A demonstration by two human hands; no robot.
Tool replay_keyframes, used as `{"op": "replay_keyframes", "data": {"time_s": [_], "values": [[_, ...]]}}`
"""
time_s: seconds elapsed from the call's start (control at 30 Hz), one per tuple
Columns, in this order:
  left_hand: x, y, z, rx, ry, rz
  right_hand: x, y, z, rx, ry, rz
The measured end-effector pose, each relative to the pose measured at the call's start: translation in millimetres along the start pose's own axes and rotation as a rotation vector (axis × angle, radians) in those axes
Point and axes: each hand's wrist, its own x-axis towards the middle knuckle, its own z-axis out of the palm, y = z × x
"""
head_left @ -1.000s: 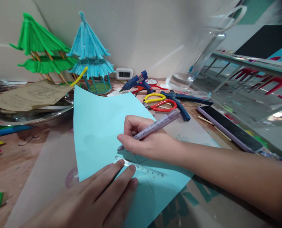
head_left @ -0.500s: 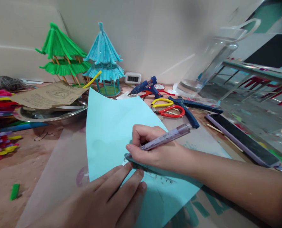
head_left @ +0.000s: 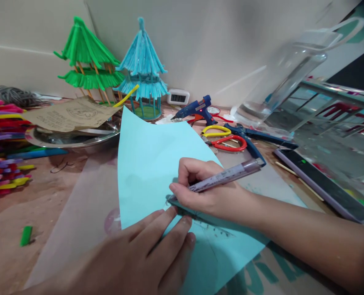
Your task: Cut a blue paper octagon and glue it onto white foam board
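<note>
Desk is the base, translucent mat on top of it. Light-blue sheet lies on the mat, center, its far edge curled up. Green tiered model and blue tiered model stand at the back by the wall. Left hand is flat on the sheet — fingers slightly spread, pressing down. Right hand: fingers pinching a pen, tilted, tip by the ruler's left end — can't tell if it touches. Clear ruler sits on the sheet, partly hidden by both hands.
</note>
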Motion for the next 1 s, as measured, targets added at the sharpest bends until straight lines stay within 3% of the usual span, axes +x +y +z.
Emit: {"op": "replay_keyframes", "data": {"time_s": [0.2, 1.0], "values": [[2.2, 3.6, 0.3, -0.001, -0.019, -0.081, -0.7, 1.5, 0.4, 0.013, -0.002, 0.001], [3.1, 1.6, -1.0, -0.015, 0.009, -0.062, -2.0, 2.2, 0.3, 0.005, 0.018, 0.007]]}}
